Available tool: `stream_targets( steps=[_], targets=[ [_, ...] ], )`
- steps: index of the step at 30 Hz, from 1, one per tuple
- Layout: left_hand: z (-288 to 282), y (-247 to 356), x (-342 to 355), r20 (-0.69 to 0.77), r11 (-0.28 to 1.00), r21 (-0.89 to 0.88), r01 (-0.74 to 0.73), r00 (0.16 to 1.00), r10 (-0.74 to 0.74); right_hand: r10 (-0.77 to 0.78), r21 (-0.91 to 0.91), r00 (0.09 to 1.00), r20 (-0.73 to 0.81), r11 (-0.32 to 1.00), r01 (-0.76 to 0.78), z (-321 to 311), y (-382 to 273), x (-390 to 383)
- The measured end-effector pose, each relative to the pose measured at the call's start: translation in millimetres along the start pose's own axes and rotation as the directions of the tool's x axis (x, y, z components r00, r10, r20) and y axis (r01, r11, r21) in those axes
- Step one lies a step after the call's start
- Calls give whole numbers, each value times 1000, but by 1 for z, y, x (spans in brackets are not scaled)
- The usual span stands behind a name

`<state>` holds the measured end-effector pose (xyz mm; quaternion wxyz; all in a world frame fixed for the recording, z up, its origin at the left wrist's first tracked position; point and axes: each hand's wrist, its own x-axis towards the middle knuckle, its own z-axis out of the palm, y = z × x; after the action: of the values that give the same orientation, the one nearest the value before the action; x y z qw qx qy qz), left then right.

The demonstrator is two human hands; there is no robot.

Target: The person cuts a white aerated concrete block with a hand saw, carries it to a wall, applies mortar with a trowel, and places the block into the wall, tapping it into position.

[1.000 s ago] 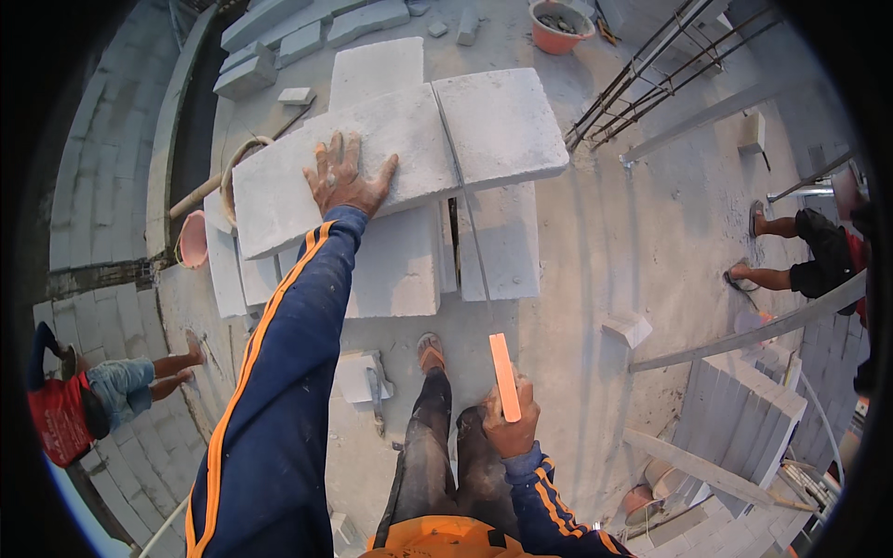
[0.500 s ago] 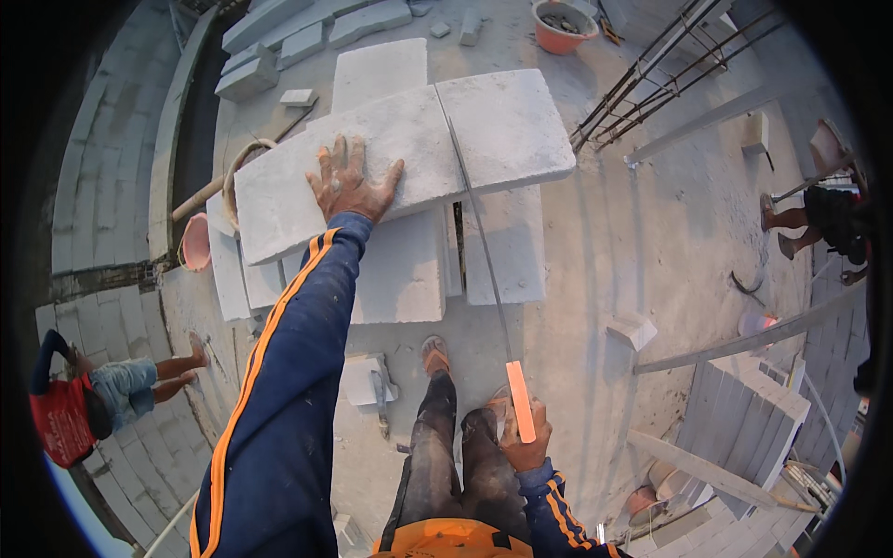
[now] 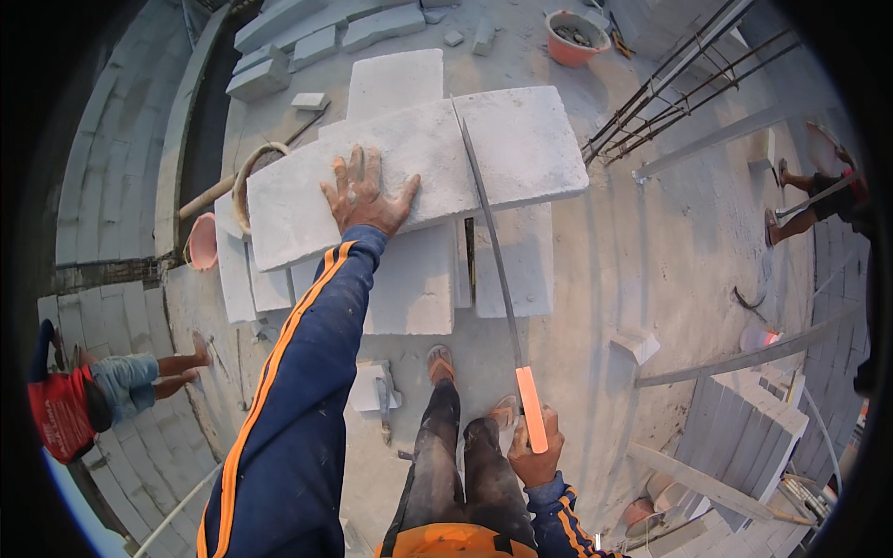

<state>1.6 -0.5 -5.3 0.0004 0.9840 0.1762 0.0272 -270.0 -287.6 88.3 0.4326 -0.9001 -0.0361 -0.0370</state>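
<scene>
A long pale lightweight concrete block (image 3: 521, 139) lies across a stack of similar blocks (image 3: 409, 293). My left hand (image 3: 366, 195) presses flat on top of it with fingers spread, left of the cut. In my right hand (image 3: 537, 453) is the orange handle of a hand saw (image 3: 496, 237), gripped near my legs. Its long dark blade runs away from me and sits in a cut across the block, right of the middle. How deep the cut goes cannot be seen.
At the far right of the stack are an orange bucket of rubble (image 3: 574, 39) and a rebar cage (image 3: 679, 88). A hammer (image 3: 383, 409) rests by a small block near my feet. One person (image 3: 107, 391) is at the left, another (image 3: 833, 200) at the right edge. Stacked blocks (image 3: 744, 418) stand lower right.
The whole view has shifted slightly, moving the scene right and down. My left hand stays on the block; my right hand still grips the saw, whose blade remains in the cut.
</scene>
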Motion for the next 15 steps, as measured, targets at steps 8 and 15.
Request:
stream_targets(
  steps=[8,15],
  targets=[
    [-7,2,-8,25,1000,5,-6,1000,6,266,134,960,85,952,-275,56,13,128],
    [-10,4,-2,60,999,35,10,998,-13,300,154,949,96,938,-311,-7,-23,3]
  ],
)
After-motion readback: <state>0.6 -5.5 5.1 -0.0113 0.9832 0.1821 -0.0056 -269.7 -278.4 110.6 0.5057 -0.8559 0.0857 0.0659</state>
